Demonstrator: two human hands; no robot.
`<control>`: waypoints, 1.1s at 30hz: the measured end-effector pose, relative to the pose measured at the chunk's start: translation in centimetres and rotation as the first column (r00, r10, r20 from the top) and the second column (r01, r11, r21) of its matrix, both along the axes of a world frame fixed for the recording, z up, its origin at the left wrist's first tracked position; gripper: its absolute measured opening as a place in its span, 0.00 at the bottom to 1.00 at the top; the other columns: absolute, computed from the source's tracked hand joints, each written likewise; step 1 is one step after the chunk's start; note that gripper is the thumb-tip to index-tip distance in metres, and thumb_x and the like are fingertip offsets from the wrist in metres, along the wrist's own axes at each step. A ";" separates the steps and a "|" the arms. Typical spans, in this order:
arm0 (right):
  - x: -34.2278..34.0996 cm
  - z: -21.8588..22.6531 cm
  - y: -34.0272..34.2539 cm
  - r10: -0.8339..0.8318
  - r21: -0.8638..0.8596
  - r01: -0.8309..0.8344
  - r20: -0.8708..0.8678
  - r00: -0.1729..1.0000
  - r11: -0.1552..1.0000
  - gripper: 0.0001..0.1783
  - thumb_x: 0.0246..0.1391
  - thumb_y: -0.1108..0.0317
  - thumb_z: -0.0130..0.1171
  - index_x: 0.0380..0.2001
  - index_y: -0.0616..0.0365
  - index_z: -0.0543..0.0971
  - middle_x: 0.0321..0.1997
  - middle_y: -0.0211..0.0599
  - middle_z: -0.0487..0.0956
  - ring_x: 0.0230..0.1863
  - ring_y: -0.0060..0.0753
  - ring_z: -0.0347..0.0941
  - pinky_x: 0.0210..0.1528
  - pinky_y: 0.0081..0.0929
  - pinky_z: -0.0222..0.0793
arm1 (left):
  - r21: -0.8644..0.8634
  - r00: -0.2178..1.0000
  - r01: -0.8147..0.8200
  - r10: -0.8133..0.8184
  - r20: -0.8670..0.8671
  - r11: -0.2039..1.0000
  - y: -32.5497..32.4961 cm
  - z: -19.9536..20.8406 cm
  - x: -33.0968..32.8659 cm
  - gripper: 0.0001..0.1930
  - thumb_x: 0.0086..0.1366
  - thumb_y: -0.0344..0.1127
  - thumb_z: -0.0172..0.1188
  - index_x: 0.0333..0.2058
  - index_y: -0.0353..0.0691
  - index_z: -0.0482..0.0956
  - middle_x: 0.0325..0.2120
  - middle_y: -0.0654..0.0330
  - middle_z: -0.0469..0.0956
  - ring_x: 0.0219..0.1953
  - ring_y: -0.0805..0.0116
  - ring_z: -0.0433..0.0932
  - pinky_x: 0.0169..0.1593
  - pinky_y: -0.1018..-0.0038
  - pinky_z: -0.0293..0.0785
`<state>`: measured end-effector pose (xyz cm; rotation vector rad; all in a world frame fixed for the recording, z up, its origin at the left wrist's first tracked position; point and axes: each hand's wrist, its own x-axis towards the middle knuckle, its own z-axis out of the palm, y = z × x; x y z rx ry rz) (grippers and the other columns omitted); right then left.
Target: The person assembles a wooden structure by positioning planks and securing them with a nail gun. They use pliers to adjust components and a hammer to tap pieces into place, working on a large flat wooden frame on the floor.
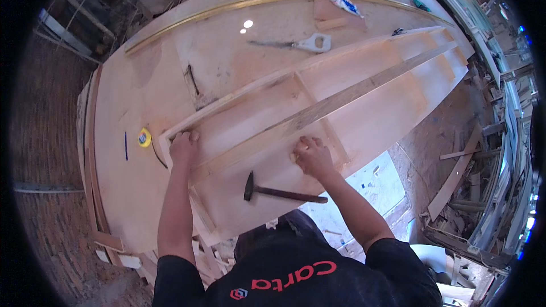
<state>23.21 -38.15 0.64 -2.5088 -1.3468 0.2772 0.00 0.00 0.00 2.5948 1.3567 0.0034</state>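
Note:
A long wooden frame (296, 82) of thin strips lies on a pale panel, with a wide plank (335, 102) running lengthwise down its middle. At the frame's near-left corner, my left hand (186, 146) has its fingers curled; whatever they hold is hidden. Farther right, my right hand (314, 158) rests low over the panel beside a cross strip (335, 139). Its fingers are bent together round something too small to make out. Between my forearms lies a hammer (284, 194) with a dark head and handle, touched by neither hand.
Beyond the frame are a white-handled handsaw (313, 43), a long yellowish strip (227, 11) and a blue-and-white packet (346, 7). A yellow tape measure (144, 137) and a blue pencil-like stick (125, 146) lie at left. Scrap wood (460, 187) is heaped at right.

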 end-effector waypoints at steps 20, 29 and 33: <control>-14.0 7.6 -8.9 0.581 -0.089 0.820 -0.663 -0.472 0.566 0.23 0.61 0.60 0.52 0.59 0.50 0.74 0.63 0.53 0.74 0.61 0.66 0.74 0.63 0.64 0.68 | -0.070 0.367 0.821 -0.429 0.825 0.567 -28.4 14.4 -0.4 0.19 0.54 0.32 0.71 0.46 0.36 0.82 0.37 0.52 0.80 0.41 0.51 0.80 0.46 0.61 0.74; -30.8 8.6 -22.7 0.678 -0.132 0.985 -0.715 -0.171 0.110 0.32 0.58 0.54 0.60 0.65 0.48 0.68 0.62 0.41 0.74 0.63 0.48 0.71 0.64 0.53 0.68 | -0.018 0.073 0.996 -0.729 0.680 0.082 -42.7 12.1 -5.5 0.18 0.57 0.40 0.69 0.45 0.39 0.83 0.49 0.52 0.76 0.49 0.49 0.78 0.50 0.53 0.74; -35.0 7.5 -29.9 0.589 -0.110 0.993 -0.805 -0.067 -0.037 0.27 0.59 0.64 0.60 0.62 0.48 0.68 0.57 0.37 0.75 0.60 0.42 0.74 0.61 0.50 0.71 | -0.034 -0.097 0.988 -0.792 0.602 -0.148 -50.9 12.3 -5.8 0.20 0.56 0.40 0.69 0.46 0.40 0.83 0.53 0.50 0.73 0.53 0.48 0.76 0.52 0.53 0.74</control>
